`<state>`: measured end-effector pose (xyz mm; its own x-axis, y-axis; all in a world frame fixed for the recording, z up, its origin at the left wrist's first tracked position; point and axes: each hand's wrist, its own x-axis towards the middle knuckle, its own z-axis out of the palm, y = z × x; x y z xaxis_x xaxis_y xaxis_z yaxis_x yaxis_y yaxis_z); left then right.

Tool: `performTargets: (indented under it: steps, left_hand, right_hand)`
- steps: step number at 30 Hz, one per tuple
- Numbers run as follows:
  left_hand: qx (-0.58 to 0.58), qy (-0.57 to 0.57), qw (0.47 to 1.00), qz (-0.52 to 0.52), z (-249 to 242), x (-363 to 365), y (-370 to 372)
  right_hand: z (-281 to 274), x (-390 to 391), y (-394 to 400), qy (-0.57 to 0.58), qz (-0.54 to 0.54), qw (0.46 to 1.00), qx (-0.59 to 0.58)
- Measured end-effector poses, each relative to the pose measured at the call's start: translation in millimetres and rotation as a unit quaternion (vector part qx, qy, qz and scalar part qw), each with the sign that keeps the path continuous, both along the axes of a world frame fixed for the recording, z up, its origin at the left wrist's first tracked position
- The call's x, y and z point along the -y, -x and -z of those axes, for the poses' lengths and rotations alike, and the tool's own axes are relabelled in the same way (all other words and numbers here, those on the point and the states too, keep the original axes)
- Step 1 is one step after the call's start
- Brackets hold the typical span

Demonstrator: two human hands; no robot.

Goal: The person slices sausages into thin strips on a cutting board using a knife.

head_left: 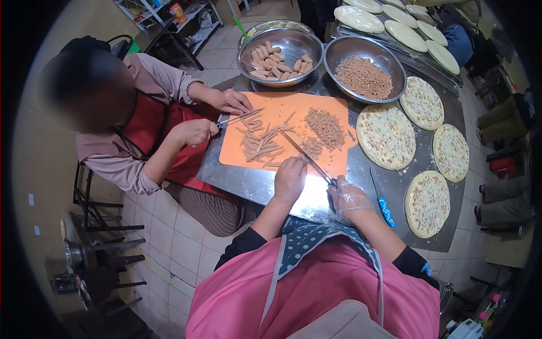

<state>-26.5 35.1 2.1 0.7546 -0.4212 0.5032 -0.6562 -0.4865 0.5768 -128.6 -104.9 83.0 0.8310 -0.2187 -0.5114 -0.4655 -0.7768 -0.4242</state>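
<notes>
Hands apart at the near edge of an orange cutting board (334, 162), I grip a knife (307, 153) by its handle in my right hand (349, 198), which is covered in a clear plastic glove. The blade slants forward and to the left, its tip at the scattered sausage strips (262, 146), which lie ahead and to the left of both hands, many of them slantwise. My left hand (291, 179) is the nearer to them, its fingers curled just beside the blade; whether they pinch anything I cannot tell. Chopped sausage (324, 129) sits on the blade's far right side. Across the strips, a co-worker's hand (195, 133) holds another knife (240, 117).
</notes>
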Motion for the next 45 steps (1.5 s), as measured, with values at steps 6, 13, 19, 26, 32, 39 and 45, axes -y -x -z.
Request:
performTargets:
  steps: [6,13,19,26,32,39,45]
  left_hand:
    - [0.01,-0.003,1.0,0.006,-3.2,1.0,-0.3]
    - [-0.039,-0.003,0.999,-0.001,-5.1,-0.5,-4.3]
    - [-0.043,0.016,0.999,0.005,-12.5,5.5,-8.7]
    - [0.008,-0.009,1.0,-0.021,-15.6,12.3,-15.2]
    - [-0.015,-0.012,0.999,-0.033,-12.1,19.3,-17.0]
    - [-0.016,-0.035,0.999,-0.029,-9.2,20.0,-19.0]
    - [-0.021,-0.036,0.999,-0.028,-1.7,20.9,-16.9]
  right_hand:
    - [8.4,-0.9,7.8,0.014,-0.008,1.0,0.003]
    - [-3.9,8.7,-5.7,-0.004,-0.007,1.0,0.023]
    - [-9.9,18.3,-6.3,0.006,0.001,1.0,0.024]
    - [-2.1,20.1,-4.3,0.002,-0.001,0.999,0.036]
    - [-5.2,18.3,0.6,0.006,-0.011,0.999,0.047]
    - [4.7,19.9,-1.1,0.012,-0.021,0.999,0.039]
    - [18.8,13.5,-11.4,0.033,-0.001,0.999,0.001]
